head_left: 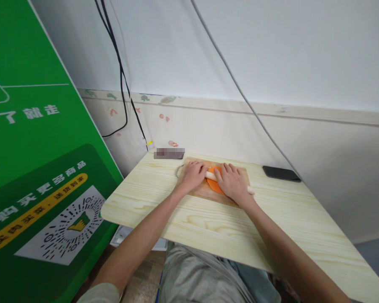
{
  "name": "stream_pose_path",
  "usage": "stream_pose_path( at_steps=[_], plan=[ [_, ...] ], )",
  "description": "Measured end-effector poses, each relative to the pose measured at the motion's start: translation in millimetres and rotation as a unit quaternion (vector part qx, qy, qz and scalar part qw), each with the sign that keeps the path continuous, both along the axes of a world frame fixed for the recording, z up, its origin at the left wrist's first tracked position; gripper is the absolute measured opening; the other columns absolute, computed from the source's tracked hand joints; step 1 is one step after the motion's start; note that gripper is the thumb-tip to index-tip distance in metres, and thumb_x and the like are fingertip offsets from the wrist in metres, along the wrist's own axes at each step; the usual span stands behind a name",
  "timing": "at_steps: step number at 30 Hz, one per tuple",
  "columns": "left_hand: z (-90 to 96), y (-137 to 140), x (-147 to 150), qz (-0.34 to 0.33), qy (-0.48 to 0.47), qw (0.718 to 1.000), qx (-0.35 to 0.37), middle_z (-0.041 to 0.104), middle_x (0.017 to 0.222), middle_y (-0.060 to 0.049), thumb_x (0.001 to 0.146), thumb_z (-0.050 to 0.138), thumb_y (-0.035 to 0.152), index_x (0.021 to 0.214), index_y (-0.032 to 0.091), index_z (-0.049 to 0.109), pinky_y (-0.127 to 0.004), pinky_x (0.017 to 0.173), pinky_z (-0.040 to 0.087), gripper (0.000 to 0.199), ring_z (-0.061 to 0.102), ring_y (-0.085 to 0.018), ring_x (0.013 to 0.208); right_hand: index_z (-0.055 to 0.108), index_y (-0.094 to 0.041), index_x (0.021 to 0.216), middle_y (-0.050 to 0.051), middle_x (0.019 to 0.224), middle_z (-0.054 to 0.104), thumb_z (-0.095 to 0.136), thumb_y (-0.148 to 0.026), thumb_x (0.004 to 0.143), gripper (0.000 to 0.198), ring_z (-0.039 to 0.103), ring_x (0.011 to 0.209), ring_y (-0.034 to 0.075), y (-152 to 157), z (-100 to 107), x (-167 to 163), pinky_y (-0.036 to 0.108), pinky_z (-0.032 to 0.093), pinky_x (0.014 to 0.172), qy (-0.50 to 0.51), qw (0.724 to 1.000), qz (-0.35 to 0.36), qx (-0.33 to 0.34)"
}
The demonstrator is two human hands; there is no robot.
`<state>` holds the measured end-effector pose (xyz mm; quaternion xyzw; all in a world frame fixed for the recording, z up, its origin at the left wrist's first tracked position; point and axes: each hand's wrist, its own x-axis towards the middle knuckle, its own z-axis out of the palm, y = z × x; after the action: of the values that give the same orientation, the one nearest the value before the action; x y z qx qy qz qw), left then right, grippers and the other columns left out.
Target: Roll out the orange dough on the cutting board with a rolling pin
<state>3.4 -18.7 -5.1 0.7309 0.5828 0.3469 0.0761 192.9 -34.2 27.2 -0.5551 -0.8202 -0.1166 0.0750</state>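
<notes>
A pale wooden rolling pin [211, 176] lies at a slant across a flat orange sheet [214, 185], which looks like dough or modelling clay. Under them is a wooden board [199, 192] with a metal ring handle at its left. My left hand [193, 174] is closed over the pin's left end. My right hand [233, 182] lies over the pin's right part, its fingers bent across it, and the right tip of the pin sticks out past the wrist. Both hands hide part of the orange sheet and of the board.
The board rests on a light wood-grain table [139, 189] against the wall. A black phone [281, 173] lies at the back right, and a blurred-out flat object [169, 153] at the back left. A green printed panel [50, 139] stands left; cables [120, 63] hang along the wall.
</notes>
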Motion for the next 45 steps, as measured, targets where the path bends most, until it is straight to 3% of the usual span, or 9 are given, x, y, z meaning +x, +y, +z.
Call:
stream_pose_path(
  at_steps=[5,15,21,25,34,38,41,45],
  plan=[
    [-2.8,1.5,0.5,0.0,-0.01,1.0,-0.001,0.082,0.108,-0.007,0.107,0.055,0.02,0.094,0.021,0.077,-0.039,0.104,0.05,0.026,0.071,-0.023,0.106,0.058,-0.006,0.154,0.023,0.155,0.065,0.024,-0.043,0.117,0.062,0.055,0.143,0.035,-14.1,-9.8,-1.8,0.048,0.037,0.118,0.03,0.999,0.003,0.035],
    [-4.8,3.9,-1.1,-0.001,0.004,1.0,0.0,0.082,0.109,-0.009,0.11,0.05,0.022,0.096,0.02,0.077,-0.04,0.104,0.051,0.031,0.072,-0.024,0.108,0.067,-0.015,0.137,0.017,0.144,0.071,0.031,-0.042,0.117,0.049,0.059,0.135,0.031,23.9,1.8,2.2,0.042,0.044,0.108,0.009,0.999,-0.016,-0.05],
    [-3.1,1.2,0.3,-0.001,-0.015,1.0,0.001,0.083,0.107,-0.007,0.108,0.057,0.024,0.096,0.021,0.078,-0.04,0.105,0.051,0.025,0.071,-0.024,0.105,0.066,-0.01,0.143,0.019,0.149,0.069,0.026,-0.036,0.117,0.054,0.055,0.141,0.034,-7.6,-4.6,1.9,0.045,0.038,0.118,0.012,0.999,0.021,0.022],
    [-1.5,-0.5,0.8,0.005,-0.028,1.0,-0.003,0.083,0.109,-0.006,0.105,0.059,0.021,0.096,0.021,0.079,-0.04,0.106,0.051,0.022,0.071,-0.024,0.106,0.06,-0.009,0.154,0.019,0.155,0.067,0.027,-0.034,0.115,0.057,0.052,0.146,0.034,-16.6,-5.9,1.3,0.046,0.036,0.121,0.024,0.999,0.03,0.022],
    [-1.2,0.9,0.8,0.003,-0.006,1.0,-0.006,0.082,0.108,-0.008,0.109,0.051,0.021,0.093,0.021,0.078,-0.04,0.106,0.051,0.031,0.071,-0.024,0.108,0.069,-0.016,0.138,0.016,0.144,0.071,0.029,-0.037,0.116,0.05,0.059,0.135,0.031,23.0,6.7,1.7,0.042,0.044,0.111,0.003,0.998,0.002,-0.059],
    [-1.2,1.3,1.1,0.007,-0.002,1.0,-0.004,0.082,0.108,-0.009,0.109,0.052,0.022,0.095,0.02,0.078,-0.04,0.106,0.051,0.029,0.071,-0.024,0.108,0.061,-0.01,0.15,0.019,0.147,0.071,0.031,-0.039,0.115,0.054,0.06,0.138,0.031,33.1,4.2,2.4,0.043,0.044,0.113,0.017,0.997,-0.017,-0.077],
    [-0.6,0.7,1.4,0.004,-0.007,1.0,-0.003,0.082,0.106,-0.008,0.109,0.055,0.023,0.093,0.02,0.077,-0.04,0.105,0.051,0.028,0.071,-0.024,0.106,0.053,-0.007,0.16,0.021,0.153,0.067,0.031,-0.038,0.115,0.059,0.056,0.145,0.033,20.3,-1.9,1.4,0.045,0.041,0.119,0.025,0.999,-0.014,-0.033],
    [0.4,-1.3,1.5,-0.001,-0.023,1.0,0.0,0.082,0.105,-0.007,0.105,0.06,0.021,0.093,0.02,0.078,-0.04,0.105,0.051,0.022,0.072,-0.023,0.105,0.057,-0.007,0.158,0.022,0.158,0.064,0.026,-0.037,0.116,0.06,0.055,0.147,0.034,-14.7,-9.6,-0.9,0.045,0.041,0.12,0.032,0.999,0.011,0.006]
  ],
)
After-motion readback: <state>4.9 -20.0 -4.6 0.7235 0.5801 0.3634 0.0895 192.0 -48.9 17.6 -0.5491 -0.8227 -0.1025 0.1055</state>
